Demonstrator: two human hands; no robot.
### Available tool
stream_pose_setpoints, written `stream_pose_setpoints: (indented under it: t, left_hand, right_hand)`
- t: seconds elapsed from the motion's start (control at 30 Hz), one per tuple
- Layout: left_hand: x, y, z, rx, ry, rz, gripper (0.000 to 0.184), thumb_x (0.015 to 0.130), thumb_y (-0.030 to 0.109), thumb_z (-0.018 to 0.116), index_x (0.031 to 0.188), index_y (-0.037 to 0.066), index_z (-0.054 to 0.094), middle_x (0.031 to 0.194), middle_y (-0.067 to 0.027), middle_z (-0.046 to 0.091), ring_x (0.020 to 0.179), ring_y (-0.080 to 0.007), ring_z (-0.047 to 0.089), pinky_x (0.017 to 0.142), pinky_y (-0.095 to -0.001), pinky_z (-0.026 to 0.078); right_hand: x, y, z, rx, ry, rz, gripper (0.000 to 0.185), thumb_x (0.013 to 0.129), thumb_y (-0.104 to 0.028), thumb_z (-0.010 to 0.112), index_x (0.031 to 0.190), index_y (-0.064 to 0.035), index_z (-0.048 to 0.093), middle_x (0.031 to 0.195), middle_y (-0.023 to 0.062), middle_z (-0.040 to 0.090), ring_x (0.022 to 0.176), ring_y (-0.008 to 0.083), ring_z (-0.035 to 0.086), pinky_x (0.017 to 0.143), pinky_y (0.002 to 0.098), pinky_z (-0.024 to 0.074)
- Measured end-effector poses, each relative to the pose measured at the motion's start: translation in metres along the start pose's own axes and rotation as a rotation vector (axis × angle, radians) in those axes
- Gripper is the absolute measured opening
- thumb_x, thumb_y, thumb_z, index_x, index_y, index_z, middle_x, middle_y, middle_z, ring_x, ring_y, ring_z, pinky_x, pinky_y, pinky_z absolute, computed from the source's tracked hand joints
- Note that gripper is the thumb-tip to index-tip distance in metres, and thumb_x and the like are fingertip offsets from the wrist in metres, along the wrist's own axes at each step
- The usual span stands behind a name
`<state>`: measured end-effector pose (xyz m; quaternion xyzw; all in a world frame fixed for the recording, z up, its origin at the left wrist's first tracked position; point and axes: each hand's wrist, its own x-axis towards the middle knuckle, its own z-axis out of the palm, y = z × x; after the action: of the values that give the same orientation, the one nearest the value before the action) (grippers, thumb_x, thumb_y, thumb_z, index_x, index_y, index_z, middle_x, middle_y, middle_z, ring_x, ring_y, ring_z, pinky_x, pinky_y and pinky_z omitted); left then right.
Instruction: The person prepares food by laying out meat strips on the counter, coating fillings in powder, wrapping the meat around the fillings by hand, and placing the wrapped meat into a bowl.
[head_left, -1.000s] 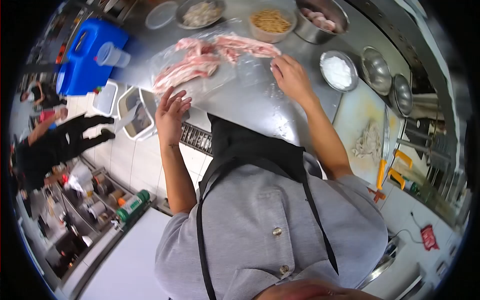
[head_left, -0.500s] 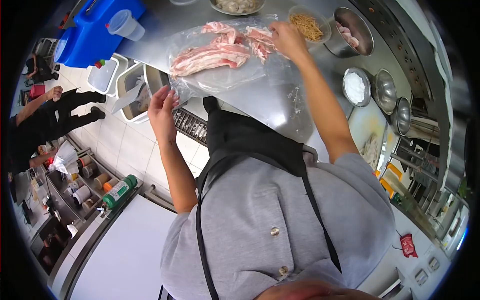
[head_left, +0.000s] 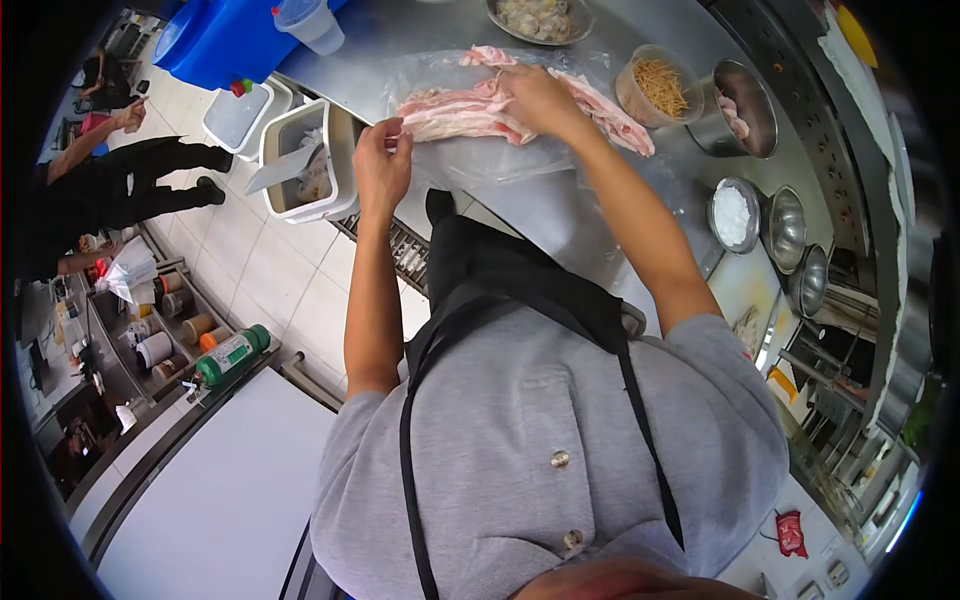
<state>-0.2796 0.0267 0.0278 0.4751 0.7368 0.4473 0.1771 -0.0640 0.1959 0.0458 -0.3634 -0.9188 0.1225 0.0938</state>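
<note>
Leaving the side of the clear tub [head_left: 632, 108] since half a second ago, the person's right hand [head_left: 540, 100] is now reaching down over the middle of the meat; the left hand [head_left: 383, 165] is drawing closer to the left end of the long slab [head_left: 455, 112], and the strip [head_left: 615, 115] on the right is stretching out at a slant. All the meat is lying on a plastic sheet [head_left: 490, 165] spread over the steel surface [head_left: 575, 220], with a smaller piece [head_left: 487, 56] sitting at the far side. The left grip is looking narrow, its fingers curling beside the slab's end; whether they are pinching it, one cannot tell. The right fingers are pointing down into the meat, their tips hidden, so that grip cannot be told either. Judging by this, the person is separating and laying out pieces; the next move seems to be calling for a secure fingertip hold on the slippery slab.
</note>
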Motion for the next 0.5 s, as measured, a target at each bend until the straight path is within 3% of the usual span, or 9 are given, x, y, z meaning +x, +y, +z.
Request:
stream_pose_setpoints:
  t: [0.07, 0.13, 0.17, 0.27, 0.3, 0.4, 0.5]
  left_hand:
    - [-0.001, 0.002, 0.000, -0.015, -0.013, -0.011, 0.026, 0.087, 0.013, 0.066, 0.109, -0.001, 0.069, 0.102, -0.0175, 0.068, 0.086, -0.0265, 0.070, 0.076, -0.0365, 0.055]
    - [-0.003, 0.004, 0.000, -0.043, -0.013, 0.010, 0.027, 0.087, 0.013, 0.067, 0.109, -0.001, 0.069, 0.103, -0.0177, 0.068, 0.085, -0.0258, 0.071, 0.076, -0.0360, 0.055]
    - [-0.004, 0.005, 0.000, -0.042, -0.014, 0.015, 0.027, 0.087, 0.013, 0.067, 0.109, -0.001, 0.069, 0.103, -0.0177, 0.068, 0.085, -0.0258, 0.071, 0.076, -0.0360, 0.055]
    - [-0.004, 0.013, 0.000, -0.039, -0.029, 0.024, 0.028, 0.087, 0.014, 0.067, 0.110, -0.002, 0.069, 0.103, -0.0180, 0.068, 0.085, -0.0257, 0.071, 0.076, -0.0358, 0.055]
    - [-0.006, 0.016, 0.000, -0.029, -0.039, 0.017, 0.028, 0.087, 0.014, 0.067, 0.110, -0.002, 0.069, 0.104, -0.0183, 0.068, 0.084, -0.0259, 0.071, 0.075, -0.0358, 0.055]
    - [-0.010, 0.024, 0.007, -0.031, -0.057, 0.020, 0.029, 0.087, 0.014, 0.068, 0.110, -0.002, 0.069, 0.105, -0.0186, 0.068, 0.085, -0.0260, 0.071, 0.075, -0.0358, 0.055]
    - [-0.013, 0.029, 0.017, -0.058, -0.077, 0.040, 0.029, 0.086, 0.013, 0.068, 0.110, -0.002, 0.068, 0.105, -0.0183, 0.068, 0.085, -0.0261, 0.071, 0.075, -0.0356, 0.055]
  right_hand:
    - [0.000, 0.012, -0.007, 0.109, -0.091, 0.061, 0.033, 0.079, -0.011, 0.070, 0.112, -0.0070, 0.068, 0.098, 0.0172, 0.069, 0.101, 0.0301, 0.066, 0.085, 0.0435, 0.0536]
    - [-0.007, 0.017, -0.034, 0.591, -0.074, 0.217, 0.027, 0.079, -0.010, 0.066, 0.106, -0.0031, 0.066, 0.086, 0.0165, 0.070, 0.087, 0.0290, 0.069, 0.079, 0.0413, 0.0529]
    - [-0.010, 0.022, -0.041, 0.591, -0.069, 0.218, 0.027, 0.079, -0.010, 0.066, 0.106, -0.0031, 0.066, 0.086, 0.0165, 0.070, 0.087, 0.0290, 0.069, 0.079, 0.0413, 0.0529]
    - [-0.010, 0.053, -0.045, 0.423, -0.052, -0.065, 0.021, 0.078, -0.016, 0.065, 0.092, -0.0009, 0.067, 0.077, 0.0142, 0.071, 0.075, 0.0281, 0.069, 0.072, 0.0405, 0.0522]
    - [-0.004, 0.058, -0.042, 0.423, -0.046, -0.063, 0.021, 0.078, -0.016, 0.065, 0.092, -0.0009, 0.067, 0.077, 0.0142, 0.071, 0.075, 0.0281, 0.069, 0.072, 0.0405, 0.0522]
    - [0.012, 0.051, -0.033, 0.276, -0.022, 0.231, 0.022, 0.080, -0.022, 0.064, 0.090, -0.0041, 0.072, 0.091, 0.0199, 0.071, 0.086, 0.0356, 0.069, 0.078, 0.0418, 0.0539]
    - [0.030, 0.046, 0.005, 0.152, -0.034, 0.235, 0.024, 0.080, -0.023, 0.064, 0.091, -0.0037, 0.072, 0.090, 0.0201, 0.071, 0.085, 0.0366, 0.069, 0.077, 0.0436, 0.0539]
